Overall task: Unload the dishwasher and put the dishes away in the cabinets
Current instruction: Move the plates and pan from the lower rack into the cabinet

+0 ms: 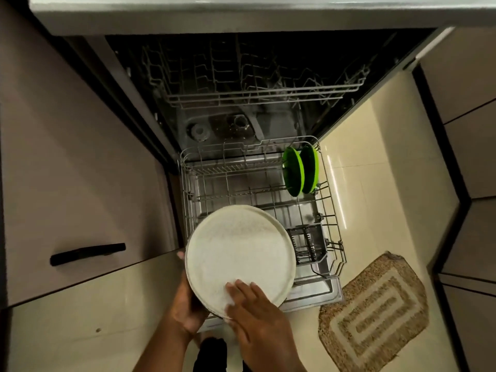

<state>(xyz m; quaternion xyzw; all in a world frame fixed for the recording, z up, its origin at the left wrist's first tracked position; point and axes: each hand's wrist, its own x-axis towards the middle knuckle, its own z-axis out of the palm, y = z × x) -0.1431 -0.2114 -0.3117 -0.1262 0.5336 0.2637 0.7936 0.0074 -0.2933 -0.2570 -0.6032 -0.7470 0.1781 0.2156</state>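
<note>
A stack of large white plates (239,251) hangs over the front of the pulled-out lower dishwasher rack (331,210). My left hand (188,310) grips the stack from below at its left edge, one fingertip showing at the rim. My right hand (255,312) lies with its fingers on top of the upper plate at its near edge. Two green plates (299,170) stand upright in the rack's far right corner. An empty cutlery basket (308,245) sits at the rack's right side. The upper rack (257,95) looks bare.
The open dishwasher door lies flat under the lower rack. A brown cabinet front with a black handle (87,254) stands at the left. A woven mat (375,315) lies on the cream tiled floor at the right. More cabinet fronts (472,157) run along the right edge.
</note>
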